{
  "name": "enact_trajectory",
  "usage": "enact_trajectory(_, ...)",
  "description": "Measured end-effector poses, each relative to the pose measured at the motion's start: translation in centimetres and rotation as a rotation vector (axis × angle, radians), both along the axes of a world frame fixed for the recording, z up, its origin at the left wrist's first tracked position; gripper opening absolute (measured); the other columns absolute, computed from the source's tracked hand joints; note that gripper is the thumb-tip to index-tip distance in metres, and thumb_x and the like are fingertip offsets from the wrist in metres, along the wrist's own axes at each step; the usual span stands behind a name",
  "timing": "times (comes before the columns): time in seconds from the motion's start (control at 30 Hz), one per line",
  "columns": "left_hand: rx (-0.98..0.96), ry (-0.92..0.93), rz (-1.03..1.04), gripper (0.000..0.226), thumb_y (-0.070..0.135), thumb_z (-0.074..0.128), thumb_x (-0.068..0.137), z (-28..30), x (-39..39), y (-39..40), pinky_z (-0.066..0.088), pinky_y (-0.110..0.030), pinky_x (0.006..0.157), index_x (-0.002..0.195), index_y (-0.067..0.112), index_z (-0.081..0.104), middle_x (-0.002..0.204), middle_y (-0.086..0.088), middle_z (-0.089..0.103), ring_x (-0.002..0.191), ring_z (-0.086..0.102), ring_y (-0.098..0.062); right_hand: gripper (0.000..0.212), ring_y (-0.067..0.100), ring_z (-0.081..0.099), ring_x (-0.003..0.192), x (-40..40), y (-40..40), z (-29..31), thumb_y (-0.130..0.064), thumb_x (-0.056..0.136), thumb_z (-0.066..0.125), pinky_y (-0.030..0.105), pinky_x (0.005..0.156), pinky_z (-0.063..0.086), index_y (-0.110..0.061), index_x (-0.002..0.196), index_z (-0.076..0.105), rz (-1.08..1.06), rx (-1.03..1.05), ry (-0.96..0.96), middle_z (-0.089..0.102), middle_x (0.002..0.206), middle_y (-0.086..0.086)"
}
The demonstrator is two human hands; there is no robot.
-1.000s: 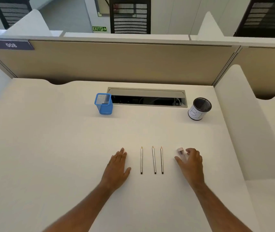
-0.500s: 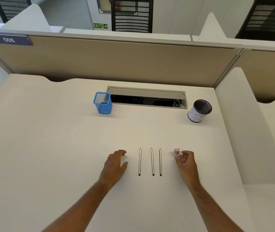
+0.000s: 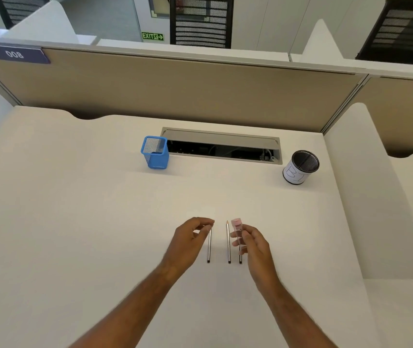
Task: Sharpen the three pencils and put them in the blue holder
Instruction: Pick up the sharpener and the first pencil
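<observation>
Three thin pencils lie side by side on the white desk [image 3: 74, 222], tips pointing away from me. My left hand [image 3: 187, 241] pinches thumb and forefinger on the far end of the left pencil [image 3: 209, 248], which still lies flat. The middle pencil [image 3: 228, 243] lies untouched. My right hand [image 3: 254, 244] holds a small clear sharpener with a pink top [image 3: 237, 228] above the right pencil [image 3: 240, 259], hiding most of it. The blue mesh holder [image 3: 155, 156] stands upright, far back and to the left.
A black mesh cup with a white label [image 3: 299, 169] stands at the back right. An open cable tray slot [image 3: 223, 149] runs between it and the blue holder. A white side divider [image 3: 376, 197] borders the desk's right edge; a beige partition closes the back.
My right hand picked the sharpener up off the desk and brought it left over the right pencil. My left hand moved right, and its fingers closed on the left pencil's far end.
</observation>
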State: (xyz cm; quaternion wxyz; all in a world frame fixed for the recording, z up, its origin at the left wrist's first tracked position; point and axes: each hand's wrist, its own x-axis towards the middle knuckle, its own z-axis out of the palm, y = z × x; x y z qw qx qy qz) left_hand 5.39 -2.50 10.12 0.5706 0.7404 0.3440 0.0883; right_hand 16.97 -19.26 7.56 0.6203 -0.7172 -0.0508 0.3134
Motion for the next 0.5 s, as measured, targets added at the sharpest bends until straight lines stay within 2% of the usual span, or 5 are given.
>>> enact_trajectory(0.1, -0.016, -0.017, -0.019, 0.024, 0.024, 0.063, 0.109, 0.8, 0.3, -0.1, 0.049, -0.002, 0.088, 0.128, 0.030, 0.076, 0.126, 0.021, 0.074, 0.115, 0.064, 0.014, 0.029, 0.013, 0.068, 0.081, -1.0, 0.8, 1.1, -0.010, 0.113, 0.041, 0.027, 0.064, 0.049, -0.014, 0.122, 0.068, 0.051, 0.030, 0.003, 0.079, 0.103, 0.004)
enact_trajectory(0.2, -0.038, -0.024, -0.032, 0.027, 0.037, 0.068, 0.106, 1.7, 0.4, -0.2, 0.051, -0.006, 0.089, 0.131, 0.035, 0.075, 0.125, 0.024, 0.074, 0.116, 0.065, 0.013, 0.030, 0.015, 0.067, 0.083, -2.0, 1.5, 1.8, -0.014, 0.114, 0.041, 0.034, 0.064, 0.049, -0.015, 0.124, 0.069, 0.099, 0.049, 0.006, 0.077, 0.106, 0.008)
enact_trajectory(0.3, -0.048, -0.033, -0.007, 0.029, 0.047, 0.071, 0.101, 2.2, 0.4, -0.4, 0.053, -0.012, 0.091, 0.127, 0.036, 0.078, 0.121, 0.023, 0.078, 0.116, 0.068, 0.008, 0.030, 0.014, 0.068, 0.082, -2.7, 2.0, 2.6, -0.017, 0.114, 0.040, 0.030, 0.064, 0.051, -0.019, 0.123, 0.069, 0.132, 0.048, 0.000, 0.077, 0.106, 0.006)
enact_trajectory(0.4, 0.009, -0.013, 0.015, 0.028, 0.045, 0.072, 0.101, 2.5, 0.2, -0.5, 0.056, -0.017, 0.094, 0.125, 0.033, 0.080, 0.120, 0.020, 0.079, 0.114, 0.071, 0.001, 0.029, 0.011, 0.069, 0.083, -3.2, 2.3, 3.1, -0.021, 0.114, 0.040, 0.024, 0.064, 0.053, -0.024, 0.123, 0.068, 0.169, 0.015, -0.024, 0.078, 0.106, -0.002)
enact_trajectory(0.5, 0.026, 0.004, 0.037, 0.024, 0.044, 0.073, 0.100, 2.5, -0.1, -0.4, 0.057, -0.018, 0.093, 0.120, 0.033, 0.081, 0.116, 0.021, 0.080, 0.111, 0.072, 0.000, 0.029, 0.010, 0.070, 0.084, -3.5, 2.3, 3.3, -0.022, 0.114, 0.040, 0.022, 0.066, 0.053, -0.024, 0.125, 0.067, 0.197, -0.009, -0.038, 0.078, 0.106, -0.005)
